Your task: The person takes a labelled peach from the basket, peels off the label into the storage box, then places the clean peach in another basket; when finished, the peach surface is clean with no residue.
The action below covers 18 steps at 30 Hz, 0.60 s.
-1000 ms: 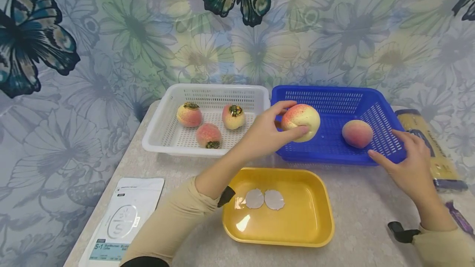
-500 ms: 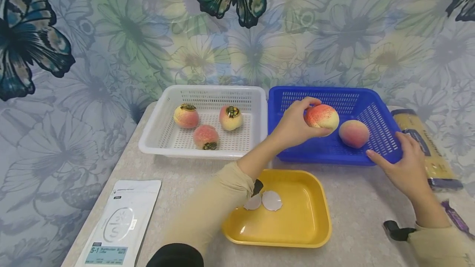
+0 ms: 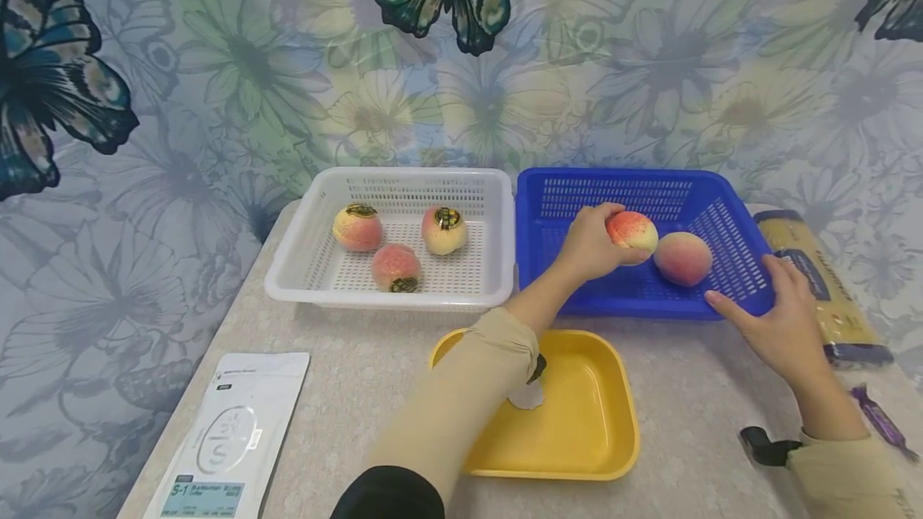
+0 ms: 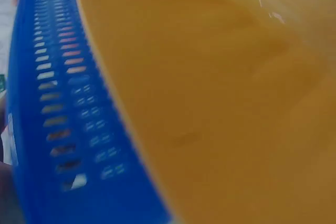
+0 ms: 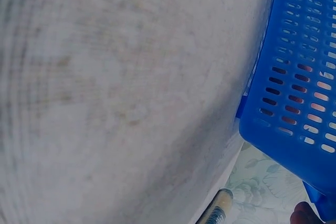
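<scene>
My left hand (image 3: pixel 587 245) grips a red-and-yellow peach (image 3: pixel 638 229) inside the blue basket (image 3: pixel 555 183), thumb along its near side. Whether that peach touches the basket floor, I cannot tell. A pinker peach (image 3: pixel 683 259) lies just to its right. At the basket's front right corner, my right hand (image 3: pixel 782 331) holds the rim, its thumb over the front edge and fingers on the side. The right wrist view shows the perforated wall of the blue basket (image 5: pixel 294 82) and a fingertip (image 5: pixel 303 214) beside it. The left hand's grip is outside the left wrist view.
The white basket (image 3: pixel 284 283) on the left holds three peaches with black-and-gold stickers. In front, a yellow tray (image 3: pixel 577 423) bears a pale round piece (image 3: pixel 528 396), partly behind my left sleeve. A white pouch (image 3: pixel 245 423), a yellow packet (image 3: pixel 829 287) and a purple wrapper (image 3: pixel 883 423) lie around.
My left hand has carried its peach rightward and lower into the blue basket, up beside the other peach. My right hand has stayed at the basket corner.
</scene>
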Motion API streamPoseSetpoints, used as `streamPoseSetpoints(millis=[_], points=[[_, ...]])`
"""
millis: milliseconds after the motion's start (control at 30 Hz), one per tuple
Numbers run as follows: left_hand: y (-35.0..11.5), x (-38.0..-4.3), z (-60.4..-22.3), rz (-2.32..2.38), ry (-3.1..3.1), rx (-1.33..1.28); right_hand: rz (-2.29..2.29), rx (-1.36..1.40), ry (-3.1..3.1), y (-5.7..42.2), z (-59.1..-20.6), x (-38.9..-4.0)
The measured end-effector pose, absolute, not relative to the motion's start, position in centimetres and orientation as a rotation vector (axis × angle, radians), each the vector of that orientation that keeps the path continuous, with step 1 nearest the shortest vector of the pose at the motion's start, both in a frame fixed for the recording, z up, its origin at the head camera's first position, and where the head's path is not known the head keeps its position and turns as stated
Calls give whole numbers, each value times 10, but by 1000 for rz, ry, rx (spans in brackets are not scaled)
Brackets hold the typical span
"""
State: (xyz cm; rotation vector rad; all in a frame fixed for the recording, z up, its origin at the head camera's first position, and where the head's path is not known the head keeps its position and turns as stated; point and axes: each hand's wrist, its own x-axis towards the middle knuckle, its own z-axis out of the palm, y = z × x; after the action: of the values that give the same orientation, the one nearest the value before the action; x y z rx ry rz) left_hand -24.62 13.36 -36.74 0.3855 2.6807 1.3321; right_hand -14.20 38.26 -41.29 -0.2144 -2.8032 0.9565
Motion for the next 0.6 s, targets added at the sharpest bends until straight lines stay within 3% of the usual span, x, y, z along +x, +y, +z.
streamPoseSetpoints(millis=[200, 600], points=[[146, -251, -378, 1005, 2821, 222, 950, -207, -2806, 383, -412, -144], [163, -258, -394, 854, 2839, 225, 987, -216, -2791, 381, -411, -141]])
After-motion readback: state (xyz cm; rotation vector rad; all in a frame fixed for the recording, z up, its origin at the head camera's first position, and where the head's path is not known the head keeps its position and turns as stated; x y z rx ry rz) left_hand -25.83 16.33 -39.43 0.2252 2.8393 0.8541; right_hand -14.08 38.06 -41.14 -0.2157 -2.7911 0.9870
